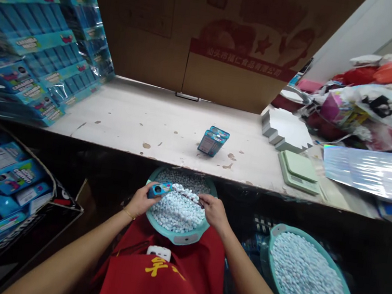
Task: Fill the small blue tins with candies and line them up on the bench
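Large cardboard box at back of table: red band reads 汕头市福仁食品有限公司 in pale characters. Red apron: yellow Chinese characters, partly folded away, not surely readable. Stacked blue boxes, black carton, small blue box in left hand: lettering too blurred to read.

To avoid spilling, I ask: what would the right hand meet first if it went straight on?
The right hand would probably meet the pale pellets, then perhaps the held blue box; depth is unclear.
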Available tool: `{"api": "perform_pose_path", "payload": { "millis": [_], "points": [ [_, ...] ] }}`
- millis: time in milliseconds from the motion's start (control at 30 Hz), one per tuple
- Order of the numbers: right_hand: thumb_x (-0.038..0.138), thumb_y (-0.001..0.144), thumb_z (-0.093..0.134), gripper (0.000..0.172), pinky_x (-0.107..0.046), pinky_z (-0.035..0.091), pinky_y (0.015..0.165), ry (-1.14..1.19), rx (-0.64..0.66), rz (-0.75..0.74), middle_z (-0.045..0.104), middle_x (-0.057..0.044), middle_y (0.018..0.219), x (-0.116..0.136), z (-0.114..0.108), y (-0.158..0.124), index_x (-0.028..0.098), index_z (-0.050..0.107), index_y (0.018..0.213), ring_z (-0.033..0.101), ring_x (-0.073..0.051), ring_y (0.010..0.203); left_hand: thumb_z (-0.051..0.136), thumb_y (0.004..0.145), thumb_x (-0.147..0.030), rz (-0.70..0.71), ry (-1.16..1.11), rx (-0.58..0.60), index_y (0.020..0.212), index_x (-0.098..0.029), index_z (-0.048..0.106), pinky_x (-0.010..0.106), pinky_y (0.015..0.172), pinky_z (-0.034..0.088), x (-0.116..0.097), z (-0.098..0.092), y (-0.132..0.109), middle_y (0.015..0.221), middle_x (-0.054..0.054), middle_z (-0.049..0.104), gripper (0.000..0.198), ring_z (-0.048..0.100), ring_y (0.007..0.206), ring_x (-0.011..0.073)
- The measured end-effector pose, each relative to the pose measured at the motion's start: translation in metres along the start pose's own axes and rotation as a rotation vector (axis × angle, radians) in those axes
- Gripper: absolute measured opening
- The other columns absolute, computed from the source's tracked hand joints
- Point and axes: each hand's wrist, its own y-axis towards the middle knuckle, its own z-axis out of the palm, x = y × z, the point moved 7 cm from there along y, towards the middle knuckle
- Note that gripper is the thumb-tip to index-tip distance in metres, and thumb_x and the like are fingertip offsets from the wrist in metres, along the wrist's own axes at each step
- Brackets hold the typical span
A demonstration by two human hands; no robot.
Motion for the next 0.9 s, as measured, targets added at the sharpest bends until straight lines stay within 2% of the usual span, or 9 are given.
{"api": "perform_pose_path", "payload": {
  "millis": [133, 300, 400, 500, 600, 700, 800, 900],
  "points": [
    [0.024, 0.078, 0.039, 0.029, -0.024, 0.041, 0.068, -0.262, 0.127, -0.036, 0.066, 0.0, 0.091, 0.049, -0.02, -0.005, 0.028, 0.066, 0.089, 0.058, -0.017, 0.087, 0.058, 0.064, -0.025, 0.059, 0.143, 0.047, 0.105, -0.017, 0.051, 0.03, 0.082, 0.042, -0.007, 0.018, 0.002, 0.094, 0.003, 0.06, 0.042, 0.056, 0.087, 0.017],
    [0.011, 0.071, 0.04, 0.029, -0.028, 0.041, 0.063, -0.674, 0.213, -0.012, 0.066, -0.008, 0.083, 0.096, -0.025, -0.005, 0.022, 0.065, 0.08, 0.06, -0.022, 0.079, 0.055, 0.065, -0.021, 0.102, 0.241, 0.064, 0.104, -0.018, 0.052, 0.032, 0.086, 0.041, -0.013, 0.026, 0.001, 0.101, 0.004, 0.059, 0.04, 0.054, 0.094, 0.0188],
    [0.01, 0.072, 0.038, 0.028, -0.03, 0.041, 0.063, -0.764, 0.225, -0.048, 0.065, -0.011, 0.081, 0.118, -0.021, -0.005, 0.018, 0.063, 0.08, 0.06, -0.023, 0.076, 0.056, 0.064, -0.02, 0.14, 0.249, 0.053, 0.104, -0.019, 0.052, 0.033, 0.089, 0.04, -0.012, 0.026, 0.0, 0.105, 0.005, 0.058, 0.04, 0.053, 0.098, 0.0193],
    [0.012, 0.075, 0.035, 0.029, -0.03, 0.04, 0.064, -0.765, 0.227, -0.084, 0.064, -0.01, 0.084, 0.123, -0.023, -0.008, 0.019, 0.062, 0.083, 0.06, -0.021, 0.077, 0.057, 0.064, -0.02, 0.162, 0.222, 0.038, 0.104, -0.019, 0.052, 0.033, 0.089, 0.039, -0.008, 0.025, 0.0, 0.105, 0.006, 0.057, 0.04, 0.053, 0.099, 0.0191],
    [0.013, 0.077, 0.035, 0.031, -0.026, 0.038, 0.063, -0.735, 0.22, -0.052, 0.062, -0.006, 0.09, 0.097, -0.035, -0.016, 0.025, 0.06, 0.09, 0.059, -0.018, 0.08, 0.058, 0.065, -0.021, 0.173, 0.161, 0.025, 0.105, -0.017, 0.052, 0.034, 0.09, 0.039, -0.002, 0.021, -0.001, 0.105, 0.007, 0.058, 0.041, 0.053, 0.099, 0.0191],
    [0.014, 0.079, 0.034, 0.033, -0.025, 0.037, 0.061, -0.737, 0.233, 0.075, 0.062, -0.004, 0.092, 0.04, -0.035, -0.025, 0.029, 0.059, 0.093, 0.058, -0.017, 0.082, 0.058, 0.067, -0.024, 0.19, 0.092, 0.02, 0.106, -0.017, 0.051, 0.034, 0.091, 0.039, 0.004, 0.013, -0.005, 0.106, 0.007, 0.058, 0.04, 0.053, 0.1, 0.0188],
    [0.015, 0.08, 0.031, 0.034, -0.026, 0.037, 0.061, -0.685, 0.222, 0.177, 0.062, -0.006, 0.089, -0.013, -0.006, -0.025, 0.025, 0.061, 0.091, 0.059, -0.018, 0.078, 0.058, 0.068, -0.028, 0.17, 0.049, -0.001, 0.106, -0.017, 0.051, 0.034, 0.091, 0.04, 0.012, 0.006, -0.008, 0.107, 0.007, 0.058, 0.04, 0.054, 0.1, 0.019],
    [0.011, 0.079, 0.031, 0.037, -0.026, 0.038, 0.066, -0.473, 0.162, 0.205, 0.062, -0.007, 0.092, -0.034, 0.043, -0.012, 0.022, 0.062, 0.095, 0.058, -0.018, 0.083, 0.06, 0.068, -0.031, 0.126, 0.024, -0.028, 0.106, -0.016, 0.051, 0.034, 0.089, 0.041, 0.019, 0.002, -0.01, 0.106, 0.008, 0.058, 0.042, 0.055, 0.098, 0.0193]
  ]
}}
